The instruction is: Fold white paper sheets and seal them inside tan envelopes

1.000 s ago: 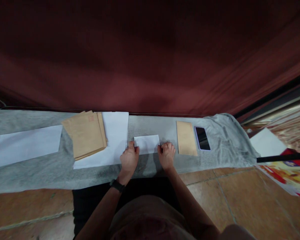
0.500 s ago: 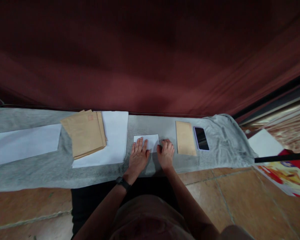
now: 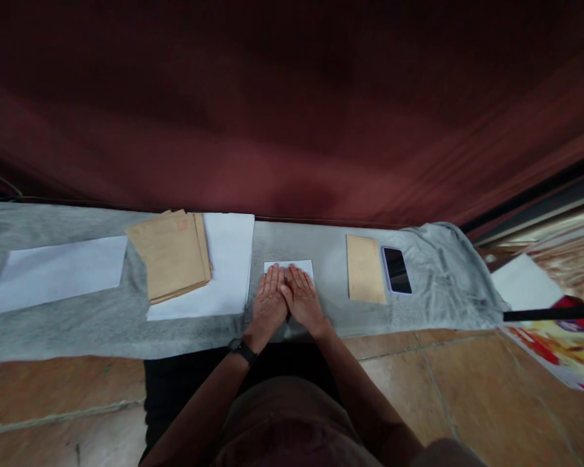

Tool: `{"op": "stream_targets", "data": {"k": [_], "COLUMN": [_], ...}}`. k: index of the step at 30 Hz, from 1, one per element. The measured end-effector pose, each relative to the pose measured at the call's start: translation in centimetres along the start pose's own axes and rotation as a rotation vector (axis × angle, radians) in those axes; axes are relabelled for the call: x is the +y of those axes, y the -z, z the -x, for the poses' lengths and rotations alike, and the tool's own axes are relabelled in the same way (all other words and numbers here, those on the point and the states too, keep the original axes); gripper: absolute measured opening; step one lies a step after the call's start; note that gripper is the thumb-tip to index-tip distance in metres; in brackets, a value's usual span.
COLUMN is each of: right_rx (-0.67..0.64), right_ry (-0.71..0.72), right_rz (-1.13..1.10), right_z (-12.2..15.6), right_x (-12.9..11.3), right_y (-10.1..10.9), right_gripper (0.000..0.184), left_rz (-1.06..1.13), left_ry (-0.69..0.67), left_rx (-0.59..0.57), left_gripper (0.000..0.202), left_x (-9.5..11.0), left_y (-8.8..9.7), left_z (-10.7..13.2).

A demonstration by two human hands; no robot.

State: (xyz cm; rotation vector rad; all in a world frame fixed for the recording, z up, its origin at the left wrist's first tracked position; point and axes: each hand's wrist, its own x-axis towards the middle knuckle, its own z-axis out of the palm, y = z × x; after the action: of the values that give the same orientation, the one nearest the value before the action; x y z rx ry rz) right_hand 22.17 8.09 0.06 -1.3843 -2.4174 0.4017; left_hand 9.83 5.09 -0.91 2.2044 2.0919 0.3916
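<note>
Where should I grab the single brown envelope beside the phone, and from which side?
I'd pinch the single brown envelope midway along its long left edge, coming from the left, the right hand's side: it lies flat on the grey cloth, and the phone sits close to its right edge.
</note>
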Motion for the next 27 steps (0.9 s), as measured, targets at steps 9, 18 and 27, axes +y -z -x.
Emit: {"op": "stream_targets", "data": {"k": [9, 18, 27], "right_rx": [0.118, 0.129, 0.116], "right_ry": [-0.089, -0.114, -0.127], "right_rz": [0.101, 0.102, 0.091], "right_z": [0.8, 1.2, 1.2], "right_x": [3.1, 4.1, 3.9], "right_y": [0.4, 0.9, 0.8], "right_gripper": [0.058, 0.058, 0.058], "left_rz": [0.034, 0.043, 0.053], "left_ry": [0.104, 0.175, -0.145], "left_rx": [0.087, 0.086, -0.018], "left_gripper": [0.062, 0.061, 0.059], "left_x": [-0.9, -0.7, 2.5], "left_y": [0.2, 0.9, 1.2], "left_z": [-0.5, -0.6, 2.9]}}
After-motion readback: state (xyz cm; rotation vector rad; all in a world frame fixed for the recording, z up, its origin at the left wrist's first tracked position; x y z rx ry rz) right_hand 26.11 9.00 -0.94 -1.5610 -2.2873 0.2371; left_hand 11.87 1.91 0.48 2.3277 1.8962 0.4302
